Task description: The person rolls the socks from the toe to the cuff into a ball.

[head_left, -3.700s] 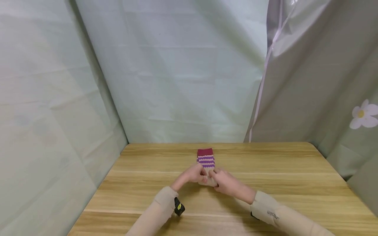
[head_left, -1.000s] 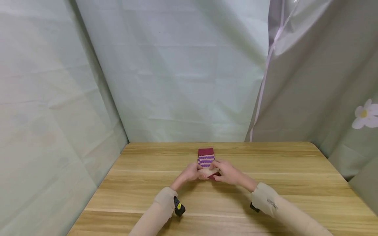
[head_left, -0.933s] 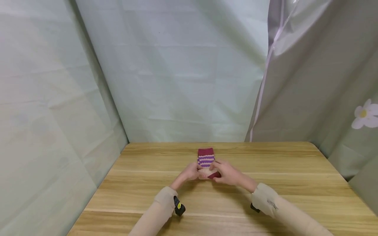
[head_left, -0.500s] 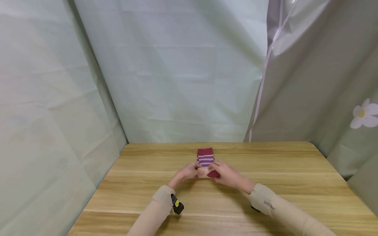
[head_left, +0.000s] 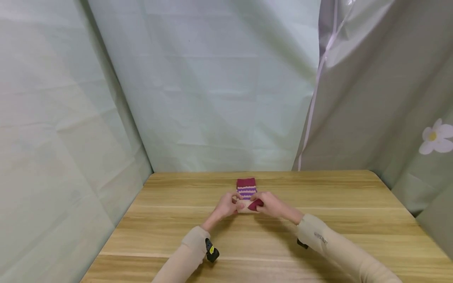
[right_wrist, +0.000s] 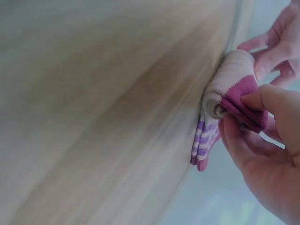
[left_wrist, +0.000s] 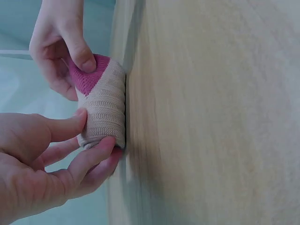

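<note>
Socks (head_left: pixel 247 192) on the wooden surface (head_left: pixel 148 220), near its far edge, between the two hands. Near end coiled into a cream roll (left_wrist: pixel 107 105); striped part (right_wrist: pixel 204 138) and maroon cuff (head_left: pixel 245 182) extend beyond, lying flat.

Left hand (head_left: pixel 225 205): grip pinching the roll's left end, thumb opposite fingers. Right hand (head_left: pixel 272 205): grip pinching the maroon patch (left_wrist: pixel 91 77) at the other end, thumb on top.

Risks, my judgement:
1. Patch juts from the roll; an outward tug by the right grip would likely skew the coil into a cone.
2. Knit looks springy; if either grip slackens, that end could unwind.
3. No hand holds the cuff; uneven pushing from the two sides could swing or bunch the flat length.
4. Squeezing the left end too hard might push inner layers out sideways.
</note>
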`<state>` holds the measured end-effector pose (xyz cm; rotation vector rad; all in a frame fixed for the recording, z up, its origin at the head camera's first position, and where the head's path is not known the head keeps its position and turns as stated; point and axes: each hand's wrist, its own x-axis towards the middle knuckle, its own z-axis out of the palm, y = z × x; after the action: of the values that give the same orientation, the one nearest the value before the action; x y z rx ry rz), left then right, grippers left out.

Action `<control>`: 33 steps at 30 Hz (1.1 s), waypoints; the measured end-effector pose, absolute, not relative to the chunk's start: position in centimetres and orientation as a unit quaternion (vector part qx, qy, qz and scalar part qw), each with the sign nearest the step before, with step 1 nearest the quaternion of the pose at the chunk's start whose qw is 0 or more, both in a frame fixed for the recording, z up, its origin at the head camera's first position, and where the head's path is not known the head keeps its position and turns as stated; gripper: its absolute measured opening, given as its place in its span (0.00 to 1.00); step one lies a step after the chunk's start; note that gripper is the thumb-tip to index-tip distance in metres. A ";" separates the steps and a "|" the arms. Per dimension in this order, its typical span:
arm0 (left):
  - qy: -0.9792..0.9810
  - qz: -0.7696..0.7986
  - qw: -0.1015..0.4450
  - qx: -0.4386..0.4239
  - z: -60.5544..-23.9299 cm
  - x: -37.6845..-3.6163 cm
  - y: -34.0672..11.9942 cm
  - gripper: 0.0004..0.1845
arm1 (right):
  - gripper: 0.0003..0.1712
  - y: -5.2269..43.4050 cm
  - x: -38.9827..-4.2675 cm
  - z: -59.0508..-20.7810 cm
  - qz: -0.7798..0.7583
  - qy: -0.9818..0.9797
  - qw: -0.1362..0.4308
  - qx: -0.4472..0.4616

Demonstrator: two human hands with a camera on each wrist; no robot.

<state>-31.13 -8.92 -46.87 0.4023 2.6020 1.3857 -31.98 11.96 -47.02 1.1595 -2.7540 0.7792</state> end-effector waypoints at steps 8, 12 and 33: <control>0.888 0.416 0.069 0.184 -46.6 -31.2 -9.1 0.20 | 0.12 12.2 -33.0 -46.0 0.266 -0.890 -0.027 0.369; 0.888 0.413 0.078 0.186 -46.6 -31.2 -9.1 0.23 | 0.11 12.4 -33.3 -45.6 0.277 -0.883 -0.051 0.375; 0.892 0.361 0.067 0.263 -47.3 -32.8 -9.8 0.25 | 0.14 12.1 -33.9 -46.9 0.381 -0.894 -0.107 0.209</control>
<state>-32.79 -9.79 -47.34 0.7927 2.6890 1.0869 -33.92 12.12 -46.89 0.7042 -3.0190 1.2877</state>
